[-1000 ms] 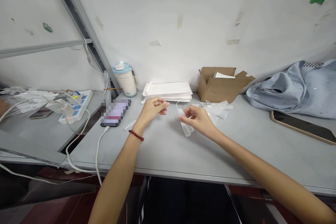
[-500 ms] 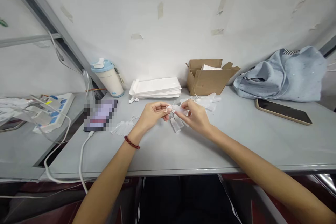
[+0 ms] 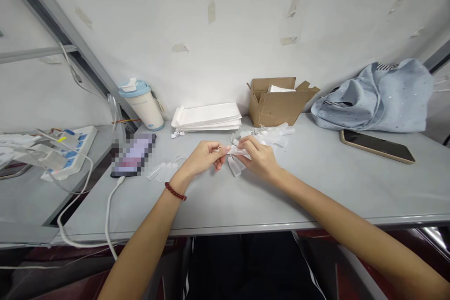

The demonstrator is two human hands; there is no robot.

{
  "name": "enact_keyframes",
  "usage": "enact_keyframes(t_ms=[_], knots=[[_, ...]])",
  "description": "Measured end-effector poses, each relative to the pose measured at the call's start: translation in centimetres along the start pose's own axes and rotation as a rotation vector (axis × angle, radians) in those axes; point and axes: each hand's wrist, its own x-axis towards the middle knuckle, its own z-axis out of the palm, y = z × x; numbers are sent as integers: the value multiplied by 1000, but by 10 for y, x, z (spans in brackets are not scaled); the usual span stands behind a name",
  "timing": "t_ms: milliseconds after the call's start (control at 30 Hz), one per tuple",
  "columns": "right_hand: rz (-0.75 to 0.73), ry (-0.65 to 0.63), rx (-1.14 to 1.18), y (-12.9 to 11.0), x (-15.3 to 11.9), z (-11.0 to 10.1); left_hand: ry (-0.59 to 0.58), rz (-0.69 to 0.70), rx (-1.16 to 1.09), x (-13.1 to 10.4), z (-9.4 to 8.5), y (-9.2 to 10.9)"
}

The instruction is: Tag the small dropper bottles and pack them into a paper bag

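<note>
Above the table point(image 3: 225, 208), left grip point(image 3: 206, 156) and right grip point(image 3: 259, 158) pinch one translucent piece point(image 3: 238, 151), its ends partly hidden.

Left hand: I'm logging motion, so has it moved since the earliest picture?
Yes. Judged against the white stack, the left hand has shifted rightward and somewhat down in the view.

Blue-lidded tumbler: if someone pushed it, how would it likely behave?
The tumbler would probably tip if pushed near its lid, being tall and narrow. Being round, it might roll once down. Its even, undented sides suggest stiffness. How full it is cannot be seen.
</note>
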Motion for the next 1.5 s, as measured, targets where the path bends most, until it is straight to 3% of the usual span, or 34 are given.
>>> enact_keyframes(t_ms=[233,500,633,833,933,1167,1500], knots=[[-77,-25,59,2,-2,1,-41,-37,-39,0,0,-1],[-33,3,122,-1,1,-1,80,6,-106,1,4,2],[-8,35,103,-3,2,-2,57,10,-154,1,2,1],[-25,68,44,-3,1,-2,-27,-113,-138,0,2,-2],[-29,74,35,-1,1,-1,-26,-67,-144,0,3,-2],[-33,44,62,3,2,-3,100,80,-132,2,6,-3],[0,61,37,0,4,-5,69,11,-127,1,7,1]])
